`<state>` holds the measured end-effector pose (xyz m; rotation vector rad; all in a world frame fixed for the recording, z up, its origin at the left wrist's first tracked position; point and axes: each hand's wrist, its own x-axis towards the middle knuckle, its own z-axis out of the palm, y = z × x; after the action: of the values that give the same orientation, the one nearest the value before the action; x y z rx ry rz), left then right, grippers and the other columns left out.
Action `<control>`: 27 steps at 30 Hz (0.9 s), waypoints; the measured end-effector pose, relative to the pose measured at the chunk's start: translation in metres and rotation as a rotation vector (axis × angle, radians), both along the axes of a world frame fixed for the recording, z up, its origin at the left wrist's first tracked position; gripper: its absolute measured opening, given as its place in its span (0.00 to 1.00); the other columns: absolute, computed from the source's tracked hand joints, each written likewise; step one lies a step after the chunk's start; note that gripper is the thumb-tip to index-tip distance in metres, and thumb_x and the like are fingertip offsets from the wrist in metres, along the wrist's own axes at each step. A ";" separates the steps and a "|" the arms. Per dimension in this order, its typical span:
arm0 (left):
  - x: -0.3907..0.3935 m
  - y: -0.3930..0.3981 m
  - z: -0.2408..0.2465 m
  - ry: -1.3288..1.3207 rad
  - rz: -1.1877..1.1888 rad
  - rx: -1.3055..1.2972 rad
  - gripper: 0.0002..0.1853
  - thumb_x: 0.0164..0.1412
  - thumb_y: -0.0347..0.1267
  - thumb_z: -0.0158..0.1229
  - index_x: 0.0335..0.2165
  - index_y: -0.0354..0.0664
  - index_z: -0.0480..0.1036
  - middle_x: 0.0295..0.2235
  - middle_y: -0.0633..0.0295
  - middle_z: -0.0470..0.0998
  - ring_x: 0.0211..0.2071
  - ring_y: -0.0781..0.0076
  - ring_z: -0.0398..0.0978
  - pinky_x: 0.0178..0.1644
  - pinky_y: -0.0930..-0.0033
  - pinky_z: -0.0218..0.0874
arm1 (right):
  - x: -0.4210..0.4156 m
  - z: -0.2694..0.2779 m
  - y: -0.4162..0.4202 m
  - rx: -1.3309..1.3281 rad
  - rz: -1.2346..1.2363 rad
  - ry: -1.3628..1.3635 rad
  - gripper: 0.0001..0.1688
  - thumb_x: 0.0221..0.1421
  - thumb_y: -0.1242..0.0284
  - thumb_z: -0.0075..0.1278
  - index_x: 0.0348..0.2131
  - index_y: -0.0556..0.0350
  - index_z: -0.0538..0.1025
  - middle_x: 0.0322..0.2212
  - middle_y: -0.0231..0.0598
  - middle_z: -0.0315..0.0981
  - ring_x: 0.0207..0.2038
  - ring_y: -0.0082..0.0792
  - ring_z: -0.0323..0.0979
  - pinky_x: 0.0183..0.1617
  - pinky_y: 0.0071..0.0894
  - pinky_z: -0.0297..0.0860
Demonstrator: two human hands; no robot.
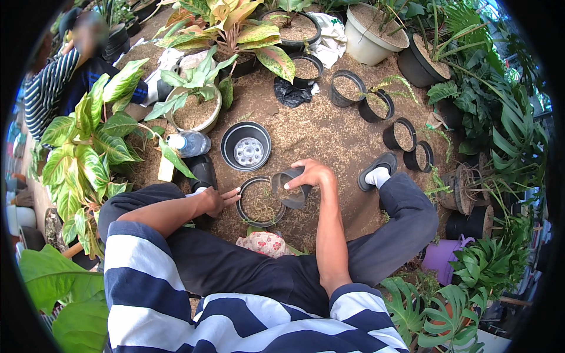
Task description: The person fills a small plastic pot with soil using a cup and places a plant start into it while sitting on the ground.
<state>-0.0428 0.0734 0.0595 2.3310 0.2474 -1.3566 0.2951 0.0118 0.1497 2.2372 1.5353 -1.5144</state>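
Observation:
My right hand (314,173) grips a small dark plastic pot (298,200) by its rim, thumb inside. That pot is tilted on its side, its mouth facing left over the right edge of a round black pot (239,212). Brown soil mix (258,203) with thin green sprigs fills the round pot. My left hand (216,201) is at this pot's left rim, its fingers extended and apart; it holds nothing. Just beyond stands a larger black pot (224,152) with drainage holes in its bottom and no soil inside.
A clear plastic bottle (196,143) stands left, near my shoe. Small black pots of soil, one of them (399,134) among several, curve along the right. Leafy potted plants (95,145) crowd both sides. A purple bucket (441,261) is at right. Another person (53,88) sits at upper left.

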 end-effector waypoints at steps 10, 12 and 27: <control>-0.004 0.001 -0.006 -0.034 0.005 -0.016 0.52 0.59 0.44 0.51 0.64 0.57 0.19 0.67 0.58 0.23 0.54 0.47 0.67 0.57 0.50 0.56 | -0.004 -0.026 0.004 -0.001 0.024 -0.085 0.55 0.21 0.48 0.70 0.53 0.43 0.72 0.54 0.49 0.65 0.56 0.47 0.64 0.58 0.40 0.63; -0.005 0.001 -0.008 -0.024 0.003 -0.010 0.52 0.59 0.44 0.51 0.64 0.57 0.19 0.67 0.58 0.24 0.55 0.46 0.67 0.58 0.50 0.56 | -0.008 -0.018 0.006 -0.020 0.033 -0.084 0.55 0.22 0.48 0.70 0.54 0.43 0.72 0.54 0.50 0.64 0.56 0.48 0.64 0.59 0.41 0.63; -0.006 0.002 -0.014 -0.020 0.049 -0.093 0.53 0.58 0.43 0.53 0.64 0.62 0.19 0.66 0.57 0.19 0.51 0.46 0.70 0.54 0.51 0.61 | 0.019 -0.032 0.000 0.176 -0.277 0.144 0.60 0.25 0.51 0.71 0.54 0.67 0.67 0.49 0.56 0.70 0.50 0.43 0.72 0.53 0.34 0.67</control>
<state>-0.0489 0.0749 0.0451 2.2461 0.2283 -1.2933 0.3141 0.0116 0.1179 2.5850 1.4984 -1.7054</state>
